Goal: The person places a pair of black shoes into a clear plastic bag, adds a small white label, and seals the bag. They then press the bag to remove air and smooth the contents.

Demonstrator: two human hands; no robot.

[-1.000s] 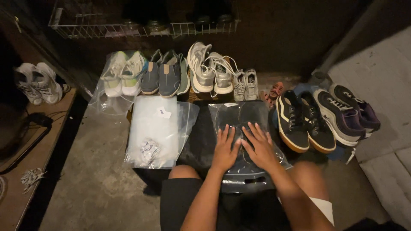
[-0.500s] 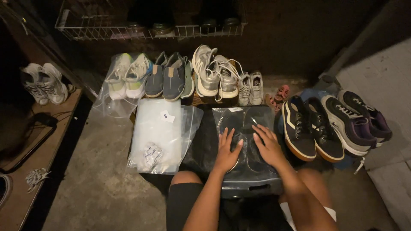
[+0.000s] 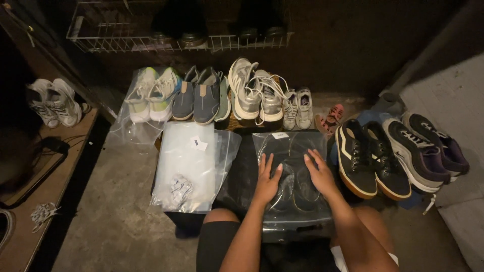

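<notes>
Hands flat on a clear plastic bag (image 3: 290, 176) that holds a dark pair of shoes; the bag lies across the person's lap and a dark box under it, and serves here as the landmark. Left hand (image 3: 267, 182) rests palm down on the bag's left half, fingers spread. Right hand (image 3: 318, 175) rests on the right half, fingers likewise fanned. Neither pinches anything; the flat palms look, by my judgement, like pressing or smoothing the plastic over the shoes.

Just left of the bag: a stack of empty clear bags (image 3: 194, 166), with a small crumpled packet (image 3: 180, 189) on its near corner. Likely kept within reach.

Just right of the bag: black sneakers with tan soles (image 3: 370, 158), then a dark striped pair (image 3: 428, 148) further right, both loose on the floor.

Beyond the bag, along the wall: white-and-green sneakers (image 3: 151, 93) already inside a clear bag, grey slip-ons (image 3: 201, 95), grey laced trainers (image 3: 254, 90), a small grey pair (image 3: 297, 108), one small pink sandal (image 3: 330, 117). Above that row, a wire rack (image 3: 176, 44) holding dark shoes, hard to make out.

Far left of the bag: white sneakers (image 3: 53, 100) on a wooden ledge.
</notes>
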